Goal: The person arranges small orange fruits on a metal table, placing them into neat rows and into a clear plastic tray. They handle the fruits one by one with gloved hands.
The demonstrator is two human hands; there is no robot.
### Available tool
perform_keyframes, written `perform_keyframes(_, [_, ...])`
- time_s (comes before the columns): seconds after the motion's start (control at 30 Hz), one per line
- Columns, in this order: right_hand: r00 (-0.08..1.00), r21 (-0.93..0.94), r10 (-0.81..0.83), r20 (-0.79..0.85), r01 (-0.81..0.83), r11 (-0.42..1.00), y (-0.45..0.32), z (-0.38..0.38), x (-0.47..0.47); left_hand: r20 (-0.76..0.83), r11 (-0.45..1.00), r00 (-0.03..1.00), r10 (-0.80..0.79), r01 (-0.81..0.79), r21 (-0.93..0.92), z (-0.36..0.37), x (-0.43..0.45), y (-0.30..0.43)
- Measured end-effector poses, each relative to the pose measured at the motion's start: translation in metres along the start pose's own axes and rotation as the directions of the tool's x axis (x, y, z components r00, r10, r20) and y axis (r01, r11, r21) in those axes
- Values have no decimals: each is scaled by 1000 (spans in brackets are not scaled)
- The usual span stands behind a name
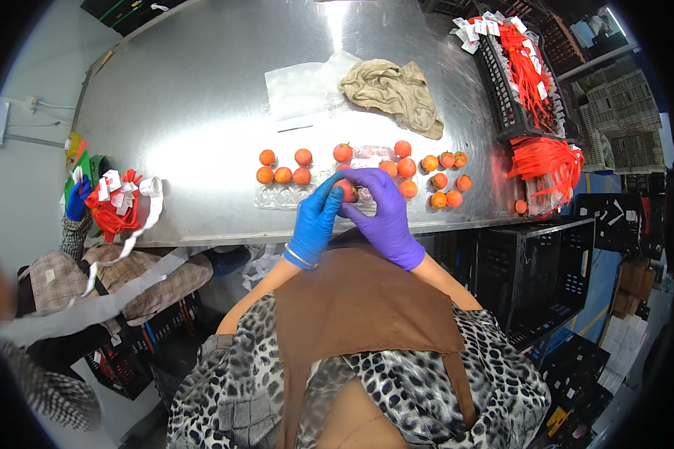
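Note:
Between the fingers of both my hands is one orange-red round fruit, perhaps a persimmon or tomato. My left hand, in a blue glove, grips its left side. My right hand, in a purple glove, touches it from the right. Beneath and behind the hands lie clear plastic trays with similar fruits in their hollows; one fruit sits just beyond my fingers. To the right of the trays, several loose fruits rest on the metal table.
A crumpled beige cloth and translucent plastic sheets lie behind the trays. At right stands a black crate with red straps. A co-worker's blue-gloved hand is at far left, beside red tagged straps.

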State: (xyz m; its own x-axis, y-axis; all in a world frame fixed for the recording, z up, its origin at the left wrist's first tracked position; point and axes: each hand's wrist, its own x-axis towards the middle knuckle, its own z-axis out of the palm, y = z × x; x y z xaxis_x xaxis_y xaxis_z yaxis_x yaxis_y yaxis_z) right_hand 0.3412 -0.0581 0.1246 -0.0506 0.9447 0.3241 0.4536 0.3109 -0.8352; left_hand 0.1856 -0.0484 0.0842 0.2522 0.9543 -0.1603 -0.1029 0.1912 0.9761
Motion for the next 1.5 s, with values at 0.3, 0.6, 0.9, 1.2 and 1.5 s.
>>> perform_keyframes(0.3, [1000,104,26,13,-28,994,0,-7,-4,109,994,994,-9,21,-109,-5,-5,9])
perform_keyframes(0.6, [999,2,-27,22,27,1000,-12,-8,-5,86,977,995,-50,66,-203,-4,-8,5])
perform_keyframes(0.9, [998,-26,-49,39,50,998,-14,-8,-6,89,969,991,-105,122,-216,-5,-8,10])
perform_keyframes(1.2, [998,-26,-56,32,57,998,-12,-4,-7,130,957,985,-118,147,-249,-11,-4,-2])
perform_keyframes(1.5, [992,169,75,100,-91,981,-6,-11,-5,163,935,976,-146,190,-298,-10,-7,4])
